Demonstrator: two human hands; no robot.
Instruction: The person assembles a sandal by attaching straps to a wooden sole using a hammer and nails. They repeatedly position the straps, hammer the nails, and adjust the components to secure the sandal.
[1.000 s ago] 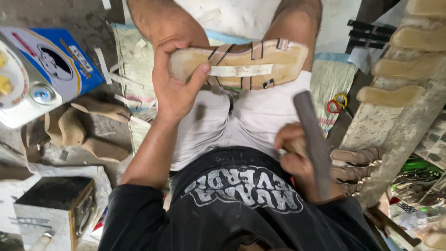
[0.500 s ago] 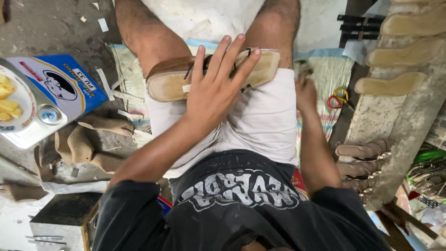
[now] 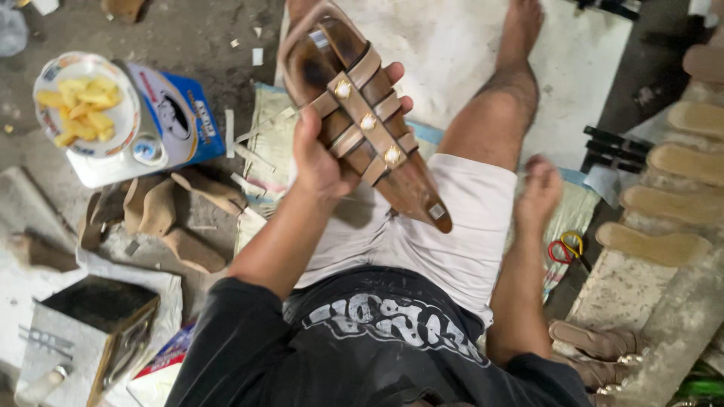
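Left hand [image 3: 320, 154] grips the brown strapped sandal [image 3: 366, 120], fingers clamped round its middle; long axis runs diagonally, toe lower right. Right hand [image 3: 544, 188] hangs apart, loosely curled, empty.

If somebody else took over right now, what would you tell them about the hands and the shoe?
Left hand: grips the brown strappy sandal from below, raised over the lap, straps and three pale studs facing up.
Right hand: empty, open, beside the right thigh.
Nearby: scissors on the mat to the right, bare soles lined up far right, cut pieces on the floor to the left.
Done: straps and studs are on. Left: cannot tell from this view.
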